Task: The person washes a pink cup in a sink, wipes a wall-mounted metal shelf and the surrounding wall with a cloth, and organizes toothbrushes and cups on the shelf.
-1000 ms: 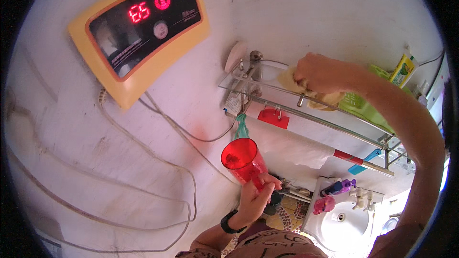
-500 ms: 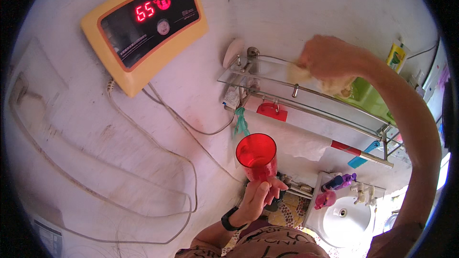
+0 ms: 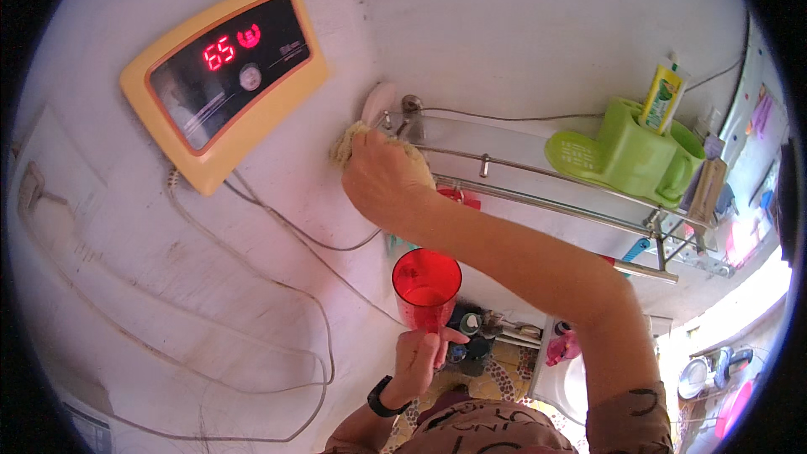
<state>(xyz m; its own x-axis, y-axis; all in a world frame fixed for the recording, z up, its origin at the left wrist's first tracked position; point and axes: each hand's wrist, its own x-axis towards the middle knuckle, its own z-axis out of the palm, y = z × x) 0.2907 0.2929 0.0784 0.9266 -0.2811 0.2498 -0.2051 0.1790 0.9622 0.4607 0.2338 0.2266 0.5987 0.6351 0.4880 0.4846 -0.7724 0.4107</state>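
Observation:
My left hand (image 3: pixel 420 357) is closed round the handle of a red translucent cup (image 3: pixel 426 282), held upright with its mouth facing up. My right arm reaches across to the left end of the glass shelf (image 3: pixel 525 147). There my right hand (image 3: pixel 378 176) grips a pale yellow cloth (image 3: pixel 408 160), which bunches out on both sides of the fingers. The cloth lies against the end of the shelf's rail, near the wall corner. Some of that shelf end is hidden behind the hand.
A green toothbrush holder (image 3: pixel 626 151) with a yellow tube (image 3: pixel 664 99) stands on the shelf's right part. On the left wall hangs a yellow-framed display unit (image 3: pixel 223 76) with cables (image 3: pixel 286 256) below. Under my right arm, a white sink (image 3: pixel 572 382) is partly hidden.
My right hand has swept left along the shelf with the cloth, from its middle to its left end. The green holder has come into full view. The cup stays in my left hand.

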